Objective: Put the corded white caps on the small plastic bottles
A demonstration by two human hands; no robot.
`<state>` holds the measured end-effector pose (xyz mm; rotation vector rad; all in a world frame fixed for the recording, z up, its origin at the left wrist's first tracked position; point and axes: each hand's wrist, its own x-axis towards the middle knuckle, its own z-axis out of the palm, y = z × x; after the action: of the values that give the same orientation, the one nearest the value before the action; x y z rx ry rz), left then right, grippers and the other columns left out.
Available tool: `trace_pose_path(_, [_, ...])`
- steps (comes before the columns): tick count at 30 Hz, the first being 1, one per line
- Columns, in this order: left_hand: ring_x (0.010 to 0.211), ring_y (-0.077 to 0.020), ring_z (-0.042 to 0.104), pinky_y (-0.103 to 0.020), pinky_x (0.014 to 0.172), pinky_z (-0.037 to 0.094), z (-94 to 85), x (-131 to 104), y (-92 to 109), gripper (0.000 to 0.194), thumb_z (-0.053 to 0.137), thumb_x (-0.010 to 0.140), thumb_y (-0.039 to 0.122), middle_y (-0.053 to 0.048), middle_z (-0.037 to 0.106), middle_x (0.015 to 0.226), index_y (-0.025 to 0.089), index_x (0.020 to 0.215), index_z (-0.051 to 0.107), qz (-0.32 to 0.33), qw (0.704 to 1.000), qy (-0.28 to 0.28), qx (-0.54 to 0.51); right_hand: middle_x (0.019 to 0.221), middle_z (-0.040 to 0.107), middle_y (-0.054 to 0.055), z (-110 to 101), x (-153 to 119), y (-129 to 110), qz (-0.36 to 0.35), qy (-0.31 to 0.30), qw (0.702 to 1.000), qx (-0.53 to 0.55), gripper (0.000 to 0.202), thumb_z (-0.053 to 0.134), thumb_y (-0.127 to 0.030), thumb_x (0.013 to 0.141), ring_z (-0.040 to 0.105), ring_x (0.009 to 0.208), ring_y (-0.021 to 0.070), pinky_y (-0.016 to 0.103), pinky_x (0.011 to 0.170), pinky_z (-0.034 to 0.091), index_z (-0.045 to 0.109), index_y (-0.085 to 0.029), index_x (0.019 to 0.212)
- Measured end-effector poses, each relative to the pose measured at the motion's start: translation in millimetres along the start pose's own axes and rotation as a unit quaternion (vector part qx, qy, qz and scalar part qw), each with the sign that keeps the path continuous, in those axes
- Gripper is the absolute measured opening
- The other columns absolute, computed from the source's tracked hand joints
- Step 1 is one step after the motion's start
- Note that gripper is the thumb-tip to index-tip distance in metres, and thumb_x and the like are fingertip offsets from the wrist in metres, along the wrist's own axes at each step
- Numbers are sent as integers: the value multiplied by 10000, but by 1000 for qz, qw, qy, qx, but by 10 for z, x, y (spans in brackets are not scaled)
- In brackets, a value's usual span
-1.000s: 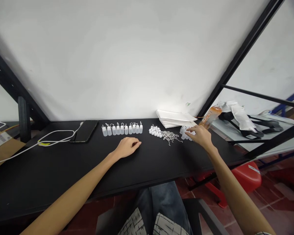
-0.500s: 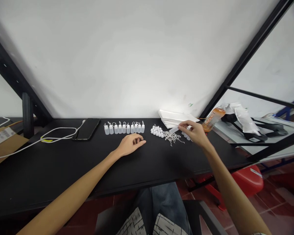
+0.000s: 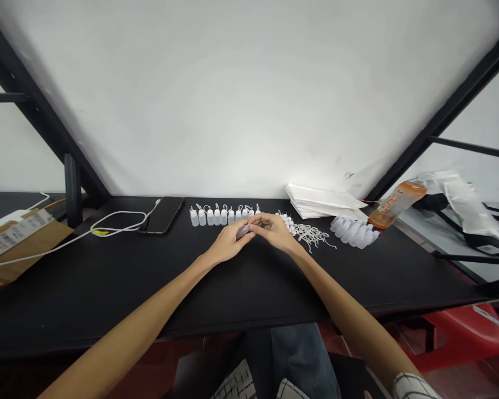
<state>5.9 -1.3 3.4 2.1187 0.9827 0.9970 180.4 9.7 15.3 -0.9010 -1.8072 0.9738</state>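
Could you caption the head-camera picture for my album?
The left hand and right hand meet at a small translucent bottle over a black table, with a row of bottles behind.

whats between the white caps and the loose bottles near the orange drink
In the head view, a tangle of pale strings lies between the white caps and the loose bottles.

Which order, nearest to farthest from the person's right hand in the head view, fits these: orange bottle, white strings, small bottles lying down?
From the right hand:
1. White strings, just to its right.
2. Small bottles lying down, right of the strings.
3. Orange bottle, farthest right, behind the small bottles.
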Motion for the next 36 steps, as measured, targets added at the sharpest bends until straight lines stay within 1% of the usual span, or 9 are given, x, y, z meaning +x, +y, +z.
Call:
trace_pose_path(3, [909, -216, 617, -345, 847, 468, 5, -9, -7, 337, 430, 938, 411, -59, 668, 1044, 197, 1141, 591, -40, 999, -2, 24, 846, 680, 45, -160, -29, 18, 2, -5, 999, -36, 294, 610, -417, 839, 604, 620, 132, 267, 594, 485, 645, -177, 1005])
trace_pose_path(5, [783, -182, 597, -311, 763, 461, 11, -18, -13, 327, 411, 943, 427, -34, 661, 951, 198, 1093, 590, -64, 997, -7, 31, 841, 686, 41, -387, -55, 52, -22, 48, 990, -133, 292, 598, -392, 843, 588, 574, 126, 271, 588, 474, 640, -185, 1044])
trace_pose_path(8, [665, -143, 536, -268, 666, 422, 21, -25, -29, 320, 402, 941, 443, -6, 628, 833, 193, 998, 594, -76, 997, -15, 18, 792, 697, 52, -863, -111, 149, -35, 126, 938, -320, 212, 598, -333, 811, 583, 588, 149, 300, 648, 466, 679, -169, 917])
trace_pose_path(11, [651, -131, 512, -255, 657, 402, 36, -24, -43, 301, 418, 932, 433, 7, 607, 792, 193, 960, 598, -79, 996, -23, 16, 838, 722, 48, -1314, -213, 245, 42, 107, 896, -428, 155, 587, -264, 760, 610, 635, 165, 297, 660, 457, 703, -182, 823])
trace_pose_path(14, [639, -127, 498, -253, 660, 401, 50, -20, -52, 302, 425, 927, 438, 12, 591, 761, 194, 937, 602, -85, 996, -27, 24, 802, 732, 18, -1551, -314, 284, 148, 92, 860, -480, 141, 613, -247, 715, 645, 721, 187, 271, 626, 432, 730, -212, 786])
trace_pose_path(18, [637, -124, 502, -249, 643, 405, 51, -17, -60, 304, 432, 922, 443, 1, 610, 819, 193, 960, 602, -89, 996, -29, 7, 793, 735, 0, -1539, -360, 269, 210, 45, 838, -502, 122, 634, -227, 702, 655, 781, 191, 249, 603, 400, 744, -236, 753])
trace_pose_path(23, [698, -148, 537, -268, 688, 404, 37, -16, -63, 322, 430, 917, 451, -12, 642, 875, 193, 980, 612, -85, 995, -35, 35, 809, 735, 16, -1445, -356, 257, 189, 34, 827, -529, 168, 575, -203, 761, 643, 773, 188, 256, 604, 376, 741, -226, 761])
trace_pose_path(30, [738, -162, 562, -276, 716, 411, 33, -12, -61, 330, 428, 910, 449, -11, 664, 907, 196, 990, 624, -78, 995, -38, 57, 942, 737, 15, -1499, -368, 236, 174, 124, 833, -510, 187, 555, -260, 819, 644, 833, 206, 277, 664, 403, 734, -236, 866])
trace_pose_path(36, [747, -170, 577, -284, 725, 428, 31, -20, -31, 327, 434, 901, 439, -25, 677, 921, 196, 987, 635, -73, 994, -41, 73, 931, 729, 41, -1481, -356, 242, 123, 227, 844, -471, 204, 540, -288, 840, 629, 749, 197, 295, 667, 416, 724, -217, 891])
